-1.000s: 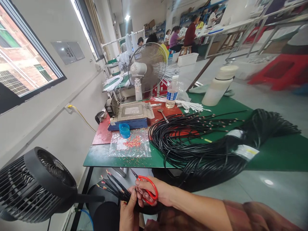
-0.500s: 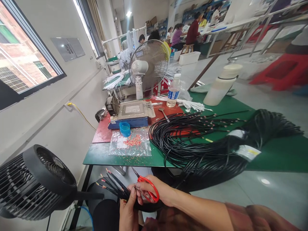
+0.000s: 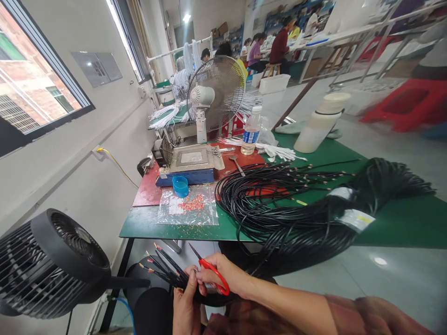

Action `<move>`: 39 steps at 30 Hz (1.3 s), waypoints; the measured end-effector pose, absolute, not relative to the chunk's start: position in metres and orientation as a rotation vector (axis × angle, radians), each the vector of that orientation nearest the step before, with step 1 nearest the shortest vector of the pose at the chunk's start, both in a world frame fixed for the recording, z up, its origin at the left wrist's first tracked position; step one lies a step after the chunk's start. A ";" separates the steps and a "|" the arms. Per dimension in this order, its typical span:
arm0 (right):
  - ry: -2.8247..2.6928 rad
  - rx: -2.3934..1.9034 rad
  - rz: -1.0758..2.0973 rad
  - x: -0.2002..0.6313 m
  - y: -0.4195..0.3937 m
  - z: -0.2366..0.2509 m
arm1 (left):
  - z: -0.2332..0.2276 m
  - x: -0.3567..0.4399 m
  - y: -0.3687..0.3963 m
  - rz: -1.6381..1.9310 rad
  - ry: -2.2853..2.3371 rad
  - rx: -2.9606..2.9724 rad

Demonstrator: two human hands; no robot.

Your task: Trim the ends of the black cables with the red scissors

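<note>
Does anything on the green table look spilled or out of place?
Yes. Small red bits lie scattered over the plastic bag and past it toward the table edge, and the black cable bundle hangs over the front.

We are seeing the coiled black cable bundle [image 3: 279, 204] lying on the green-topped work table [image 3: 401, 223]. The clear plastic bag of red bits [image 3: 188, 210] is sitting left of it, the round blue cup [image 3: 180, 186] just behind.

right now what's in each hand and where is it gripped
The right hand holds red-handled scissors by the handle loops. The left hand grips a bunch of black cables just behind their stripped ends.
</note>
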State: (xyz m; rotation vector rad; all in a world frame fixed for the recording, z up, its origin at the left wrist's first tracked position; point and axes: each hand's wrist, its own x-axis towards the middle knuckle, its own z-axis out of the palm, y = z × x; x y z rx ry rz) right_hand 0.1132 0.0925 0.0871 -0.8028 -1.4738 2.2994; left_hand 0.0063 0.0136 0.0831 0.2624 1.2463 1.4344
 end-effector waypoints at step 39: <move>-2.122 -1.029 1.311 0.115 0.108 0.088 | 0.072 0.005 0.015 1.378 1.357 0.480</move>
